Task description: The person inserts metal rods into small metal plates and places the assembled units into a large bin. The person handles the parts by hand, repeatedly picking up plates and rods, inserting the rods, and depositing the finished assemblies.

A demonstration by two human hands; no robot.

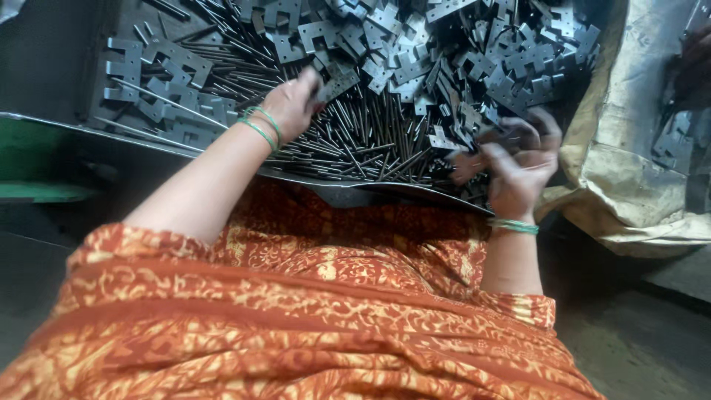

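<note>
A wide metal tray (348, 194) lies across my lap, heaped with grey metal hinge plates (415, 52) and thin steel pins (370, 141). My left hand (290, 104) reaches into the pile at the middle and grips one hinge plate (335, 80) between thumb and fingers. My right hand (518, 167) is at the tray's right side, fingers curled around a hinge plate (448, 141) at the edge of the heap. Green bangles sit on both wrists.
A tan sack (629, 170) lies to the right of the tray, with more hinge plates (674, 137) on it. A green surface (29, 159) is at the far left. My orange patterned clothing (311, 311) fills the lower view.
</note>
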